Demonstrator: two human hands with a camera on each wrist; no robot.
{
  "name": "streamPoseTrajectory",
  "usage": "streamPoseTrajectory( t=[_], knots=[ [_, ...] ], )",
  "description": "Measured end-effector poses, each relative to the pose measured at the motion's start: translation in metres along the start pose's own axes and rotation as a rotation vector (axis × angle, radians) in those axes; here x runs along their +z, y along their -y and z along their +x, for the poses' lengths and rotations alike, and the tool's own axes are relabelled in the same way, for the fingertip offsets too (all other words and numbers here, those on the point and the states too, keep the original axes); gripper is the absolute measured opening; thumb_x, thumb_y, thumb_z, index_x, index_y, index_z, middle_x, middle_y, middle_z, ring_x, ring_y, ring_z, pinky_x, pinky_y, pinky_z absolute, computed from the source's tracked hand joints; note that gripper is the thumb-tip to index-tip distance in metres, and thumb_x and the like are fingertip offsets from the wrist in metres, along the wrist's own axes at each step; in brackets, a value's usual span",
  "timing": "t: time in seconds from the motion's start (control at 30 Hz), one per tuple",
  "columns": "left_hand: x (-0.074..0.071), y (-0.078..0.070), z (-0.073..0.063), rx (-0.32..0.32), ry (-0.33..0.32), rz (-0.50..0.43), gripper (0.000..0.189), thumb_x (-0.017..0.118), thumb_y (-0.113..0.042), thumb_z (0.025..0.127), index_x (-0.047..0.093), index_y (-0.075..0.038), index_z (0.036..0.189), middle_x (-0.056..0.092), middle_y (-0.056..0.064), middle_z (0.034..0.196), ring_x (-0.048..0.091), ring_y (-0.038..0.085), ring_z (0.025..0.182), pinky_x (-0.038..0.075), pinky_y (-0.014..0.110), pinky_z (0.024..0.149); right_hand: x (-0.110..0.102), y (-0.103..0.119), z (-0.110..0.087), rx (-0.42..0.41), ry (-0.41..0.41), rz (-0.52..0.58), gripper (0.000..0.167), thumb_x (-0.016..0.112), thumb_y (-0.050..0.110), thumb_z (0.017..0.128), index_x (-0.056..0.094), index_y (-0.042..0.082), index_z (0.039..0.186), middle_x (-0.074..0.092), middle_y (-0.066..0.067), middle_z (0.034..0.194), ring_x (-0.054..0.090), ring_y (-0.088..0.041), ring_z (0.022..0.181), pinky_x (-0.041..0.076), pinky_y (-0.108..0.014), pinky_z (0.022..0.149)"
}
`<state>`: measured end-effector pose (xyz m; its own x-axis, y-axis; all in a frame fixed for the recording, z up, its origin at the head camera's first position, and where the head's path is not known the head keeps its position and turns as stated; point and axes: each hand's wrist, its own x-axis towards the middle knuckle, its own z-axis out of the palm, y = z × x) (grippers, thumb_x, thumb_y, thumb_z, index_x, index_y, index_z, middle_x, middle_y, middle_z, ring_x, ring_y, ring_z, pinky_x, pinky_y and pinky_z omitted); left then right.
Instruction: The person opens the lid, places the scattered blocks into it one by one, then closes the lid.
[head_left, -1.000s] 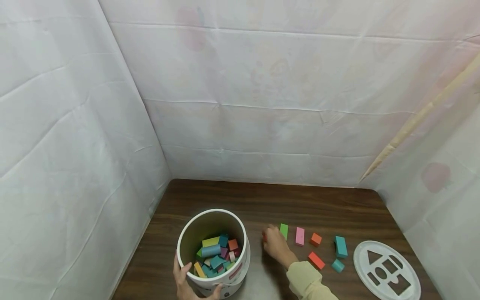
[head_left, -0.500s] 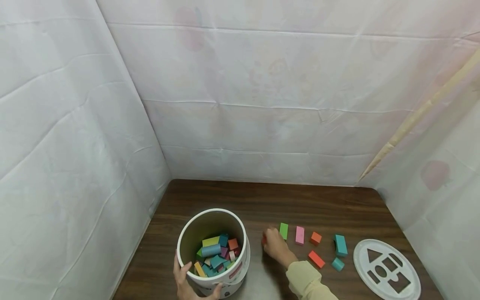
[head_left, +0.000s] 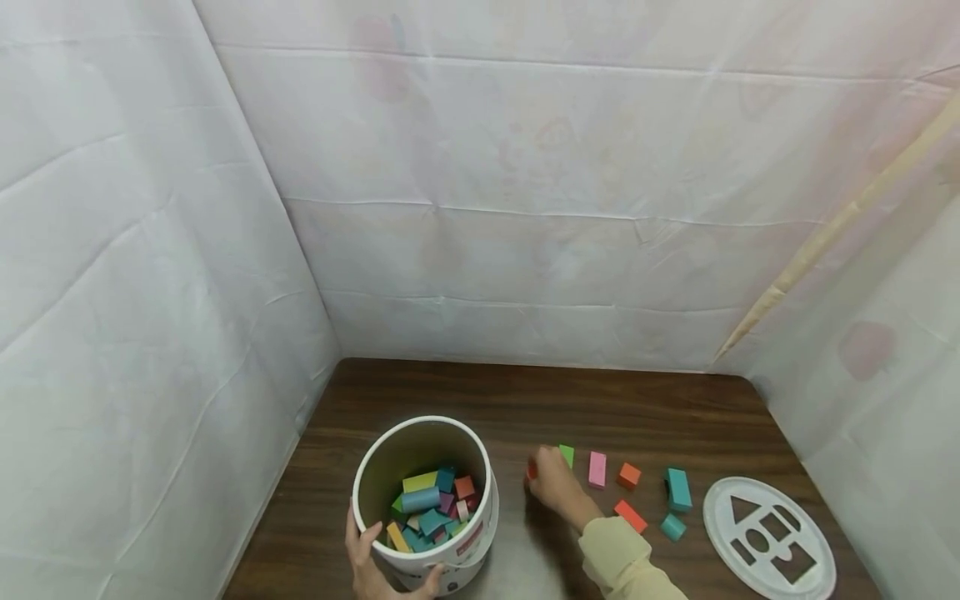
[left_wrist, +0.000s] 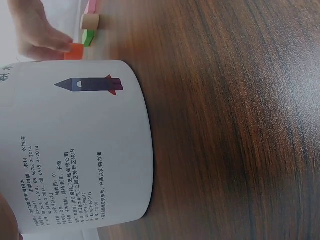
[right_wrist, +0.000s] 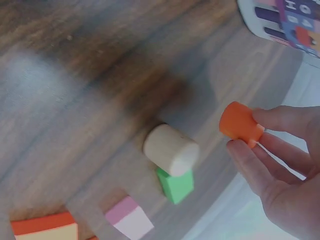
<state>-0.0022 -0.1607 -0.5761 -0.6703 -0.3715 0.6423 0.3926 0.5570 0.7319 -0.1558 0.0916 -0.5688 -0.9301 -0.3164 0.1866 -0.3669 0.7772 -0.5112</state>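
My right hand (head_left: pixel 557 483) pinches an orange cylinder block (right_wrist: pixel 239 121) between thumb and fingertips, just above the table in the right wrist view. Near it lie a beige wooden cylinder block (right_wrist: pixel 167 148) and a green block (right_wrist: pixel 178 187); in the head view my hand hides the beige one. My left hand (head_left: pixel 369 571) grips the near side of a white bucket (head_left: pixel 471 543), thumb at the rim. Inside the bucket lie several mixed blocks, among them a blue cylinder (head_left: pixel 421 500) and a yellow block (head_left: pixel 420 482).
Right of my right hand lie a pink block (head_left: pixel 597 470), two orange-red blocks, a teal arch-like block (head_left: pixel 678 490) and a teal cylinder (head_left: pixel 673 527). A white lid (head_left: pixel 718 533) with shaped holes lies at the far right. White cloth walls (head_left: pixel 480 250) border the brown table (head_left: pixel 450 383).
My right hand has shifted slightly right and up with the orange cylinder block, covering more of the green block. The left hand and bucket stay put; the head view shifts slightly.
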Motion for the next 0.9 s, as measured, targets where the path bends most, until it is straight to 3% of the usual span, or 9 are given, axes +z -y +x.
streamPoseTrajectory(
  t=[0.13,0.33,0.37,0.5,0.6,0.67,0.73,0.8,0.9],
  knots=[
    [0.0,0.0,0.0,0.003,-0.001,-0.009,0.103,0.093,-0.019,0.044,0.04,-0.007,0.132,0.017,0.019,0.153,0.033,0.053,0.12,0.04,0.072,0.075,-0.013,0.008,0.001,0.026,0.032,0.009,0.014,0.072,-0.009,0.066,0.064,-0.002,0.075,0.055,-0.005,0.068,0.051,-0.016,0.061,0.047,-0.026,0.05],
    [-0.001,0.0,-0.001,-0.016,-0.003,0.008,0.103,0.092,-0.018,0.044,0.04,-0.008,0.133,0.017,0.016,0.154,0.033,0.05,0.122,0.041,0.061,0.086,-0.034,0.023,0.001,0.011,0.019,0.032,0.017,0.074,-0.007,0.066,0.066,-0.003,0.081,0.057,-0.006,0.07,0.053,-0.015,0.063,0.048,-0.023,0.05],
    [0.0,0.0,-0.001,-0.021,0.0,0.015,0.103,0.092,-0.019,0.045,0.04,-0.009,0.133,0.017,0.015,0.154,0.033,0.049,0.122,0.041,0.054,0.091,-0.038,0.026,0.001,0.002,0.007,0.032,0.018,0.074,-0.007,0.065,0.066,-0.003,0.081,0.056,-0.005,0.07,0.053,-0.015,0.062,0.048,-0.022,0.05],
    [0.0,0.001,0.0,-0.025,0.008,-0.003,0.102,0.092,-0.018,0.045,0.04,-0.008,0.132,0.016,0.015,0.154,0.031,0.051,0.123,0.039,0.066,0.087,-0.048,0.032,0.001,-0.047,-0.054,0.01,0.016,0.073,-0.007,0.063,0.065,0.001,0.074,0.055,-0.003,0.068,0.05,-0.013,0.061,0.043,-0.021,0.048],
    [-0.001,0.0,0.0,-0.037,0.014,-0.002,0.102,0.092,-0.017,0.045,0.04,-0.009,0.132,0.015,0.013,0.154,0.03,0.051,0.123,0.039,0.068,0.086,-0.056,0.037,0.001,-0.065,-0.064,0.009,0.016,0.072,-0.008,0.063,0.065,0.002,0.075,0.055,-0.002,0.07,0.05,-0.013,0.062,0.043,-0.021,0.049],
    [-0.001,0.0,0.0,-0.029,0.013,-0.002,0.102,0.092,-0.017,0.045,0.04,-0.008,0.132,0.016,0.015,0.154,0.03,0.051,0.123,0.039,0.06,0.093,-0.062,0.043,0.0,-0.073,-0.066,0.011,0.018,0.071,-0.009,0.064,0.066,0.001,0.077,0.057,-0.003,0.073,0.052,-0.015,0.065,0.045,-0.022,0.051],
    [-0.001,0.001,0.0,-0.024,0.012,0.002,0.102,0.092,-0.017,0.045,0.04,-0.008,0.133,0.016,0.016,0.154,0.031,0.05,0.123,0.038,0.042,0.1,-0.069,0.049,0.0,-0.083,-0.069,0.016,0.018,0.071,-0.01,0.064,0.067,0.001,0.079,0.059,-0.004,0.076,0.053,-0.016,0.067,0.047,-0.023,0.053],
    [-0.002,0.001,0.0,-0.022,0.009,0.007,0.103,0.093,-0.017,0.045,0.04,-0.007,0.132,0.017,0.016,0.154,0.032,0.049,0.124,0.033,0.025,0.099,-0.075,0.055,-0.001,-0.097,-0.078,0.021,0.019,0.072,-0.009,0.065,0.068,0.0,0.081,0.06,-0.005,0.078,0.054,-0.017,0.069,0.048,-0.024,0.054],
    [-0.002,0.001,0.0,-0.035,0.011,0.015,0.103,0.093,-0.017,0.044,0.04,-0.008,0.133,0.017,0.013,0.154,0.032,0.047,0.124,0.03,0.015,0.096,-0.083,0.063,-0.003,-0.123,-0.099,0.026,0.018,0.074,-0.006,0.066,0.068,0.001,0.082,0.061,-0.005,0.079,0.054,-0.016,0.069,0.047,-0.025,0.054]
  ],
)
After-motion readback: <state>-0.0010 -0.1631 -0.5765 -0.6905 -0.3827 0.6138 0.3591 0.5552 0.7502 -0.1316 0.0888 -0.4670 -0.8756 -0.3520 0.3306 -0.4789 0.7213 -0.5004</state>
